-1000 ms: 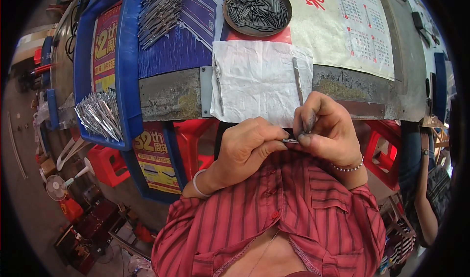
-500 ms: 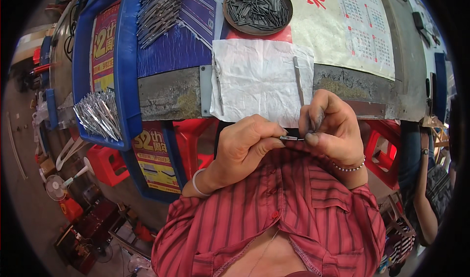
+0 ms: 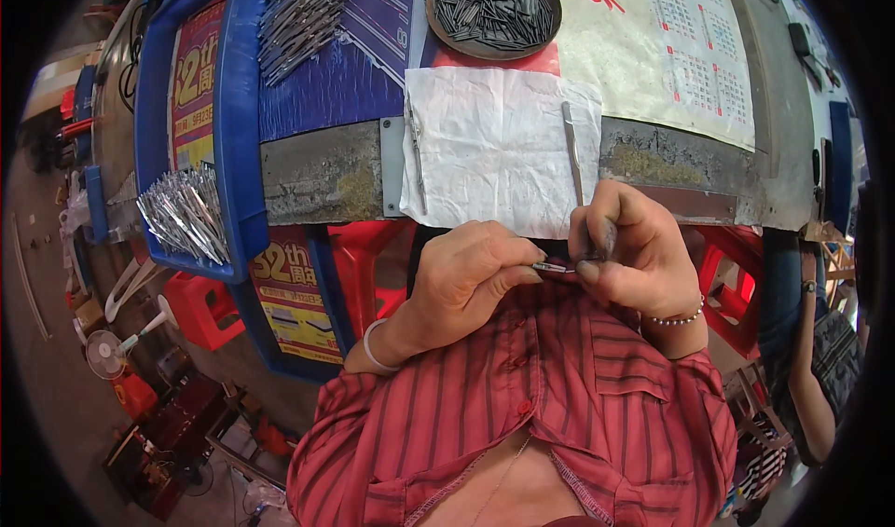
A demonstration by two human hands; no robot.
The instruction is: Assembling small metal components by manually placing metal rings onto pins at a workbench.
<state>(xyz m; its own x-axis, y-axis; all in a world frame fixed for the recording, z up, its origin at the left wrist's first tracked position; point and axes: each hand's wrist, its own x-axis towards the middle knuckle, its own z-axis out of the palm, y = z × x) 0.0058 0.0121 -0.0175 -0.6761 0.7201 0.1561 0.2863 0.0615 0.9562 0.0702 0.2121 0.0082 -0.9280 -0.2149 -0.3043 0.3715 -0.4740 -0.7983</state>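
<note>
My left hand point(image 3: 471, 271) pinches a slim silver metal rod point(image 3: 554, 268) between thumb and fingers. Its thin tip points right and most of its length is hidden in the hand. Right at that tip my right hand point(image 3: 643, 257) has thumb and forefinger closed; what they grip, if anything, is too small to make out. Both hands are just off the table's front edge, in front of the striped shirt. Beyond them a white cloth point(image 3: 494, 145) bears a thin metal rod point(image 3: 417, 159) on its left and a flat slim metal tool point(image 3: 571, 150) on its right.
A round dish point(image 3: 550, 38) of dark thin pins stands beyond the cloth. Many silver rods point(image 3: 303, 24) lie at the back left, and more point(image 3: 186, 215) fill the near end of a blue tray point(image 3: 247, 126). Red stools point(image 3: 200, 313) stand below. Another person's arm point(image 3: 809, 378) is at far right.
My right hand has shifted slightly right and down, and a little more of the rod's thin tip shows. My left hand keeps its pinch on the rod.
</note>
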